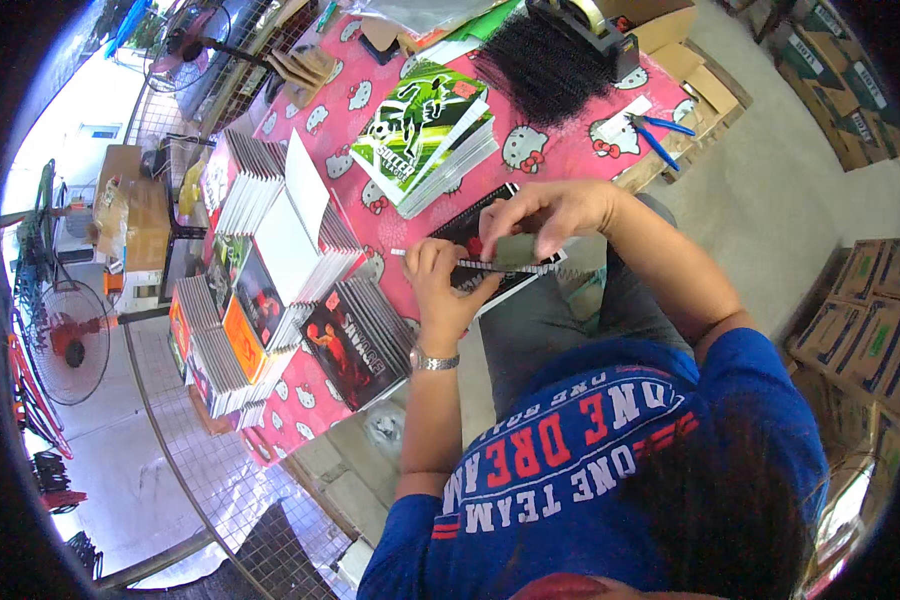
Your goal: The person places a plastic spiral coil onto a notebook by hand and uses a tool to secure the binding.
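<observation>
A notebook with a dark cover [467,222] lies at the near edge of the table, with a black spiral coil [482,266] along its near edge. My left hand [440,285], with a metal watch on its wrist, is closed on the left part of that edge, fingers on top and thumb on the near side. Above the notebook's right part, my right hand [560,215] has its fingers and thumb bent around a small grey-green block [516,250], which rests against the coil. How firmly the block is gripped is partly hidden.
A stack of green-covered notebooks [420,130] stands beyond my hands. Loose black coils [540,65] lie at the far right, near blue-handled pliers [660,140]. Stacked notebooks [355,340] fill the left side of the pink tablecloth [315,165]. Cardboard boxes [865,310] are at the right.
</observation>
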A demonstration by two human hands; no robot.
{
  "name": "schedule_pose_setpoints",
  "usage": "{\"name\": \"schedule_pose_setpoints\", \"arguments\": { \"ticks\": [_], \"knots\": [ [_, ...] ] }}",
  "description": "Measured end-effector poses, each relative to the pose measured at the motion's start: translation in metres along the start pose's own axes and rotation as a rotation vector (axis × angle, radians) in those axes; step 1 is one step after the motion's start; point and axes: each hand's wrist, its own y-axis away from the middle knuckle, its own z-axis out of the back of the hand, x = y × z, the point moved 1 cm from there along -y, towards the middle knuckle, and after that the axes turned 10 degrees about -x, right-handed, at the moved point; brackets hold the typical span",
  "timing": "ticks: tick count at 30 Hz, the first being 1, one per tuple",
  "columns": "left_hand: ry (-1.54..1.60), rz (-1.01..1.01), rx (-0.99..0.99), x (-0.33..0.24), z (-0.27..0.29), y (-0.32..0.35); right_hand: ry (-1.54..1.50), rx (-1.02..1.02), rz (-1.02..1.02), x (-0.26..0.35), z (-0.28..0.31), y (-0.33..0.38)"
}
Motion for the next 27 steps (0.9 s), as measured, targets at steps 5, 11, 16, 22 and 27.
{"name": "schedule_pose_setpoints", "arguments": {
  "ticks": [5, 11, 16, 22, 27],
  "knots": [
    [0.014, 0.053, 0.011, 0.002, 0.004, -0.003, 0.254, -0.096, -0.112, 0.014, -0.005, -0.012],
    [0.063, 0.109, 0.011, 0.001, 0.006, -0.001, 0.246, -0.061, -0.058, 0.001, 0.000, -0.020],
    [0.070, 0.156, 0.023, -0.001, 0.009, -0.007, 0.655, -0.152, -0.204, 0.001, 0.014, -0.032],
    [0.078, 0.159, 0.058, 0.029, 0.014, 0.002, 0.004, -0.036, -0.053, -0.012, 0.017, -0.040],
    [0.099, 0.197, 0.043, 0.029, 0.014, -0.002, 0.154, -0.041, -0.025, 0.000, 0.009, -0.047]
  ]
}}
